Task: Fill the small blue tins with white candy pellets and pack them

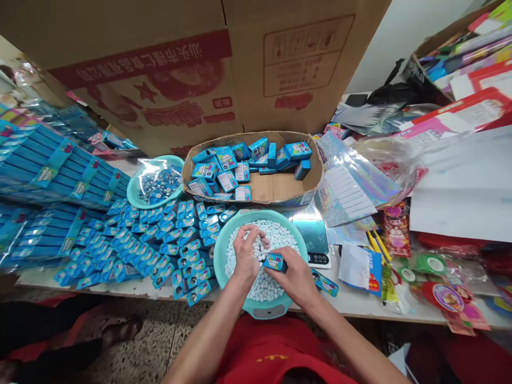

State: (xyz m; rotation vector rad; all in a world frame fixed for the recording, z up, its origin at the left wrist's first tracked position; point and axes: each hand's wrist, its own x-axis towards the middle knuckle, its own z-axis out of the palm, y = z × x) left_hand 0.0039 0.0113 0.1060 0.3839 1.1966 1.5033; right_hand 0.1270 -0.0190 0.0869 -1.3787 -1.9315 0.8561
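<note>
In my right hand (294,274) is a small blue candy box (274,262), gripped between thumb and fingers over a turquoise basin (221,268). The basin is heaped with small white candies (278,231). My left hand (247,253) is beside the box, also above the basin. Its fingers are curled and pinched around a few white candies near the box's end. A digital scale (320,260) with a turquoise top plate stands just right of the basin, and one blue box (325,283) lies by its lower edge.
A cut-down carton (280,186) with several blue boxes stands behind the basin. Many upright blue boxes (148,248) crowd the left, near a smaller basin (138,201) and wrapped stacks (52,165). A big carton (240,69) rises behind. Packaging, markers (379,246) and tape (434,263) lie right.
</note>
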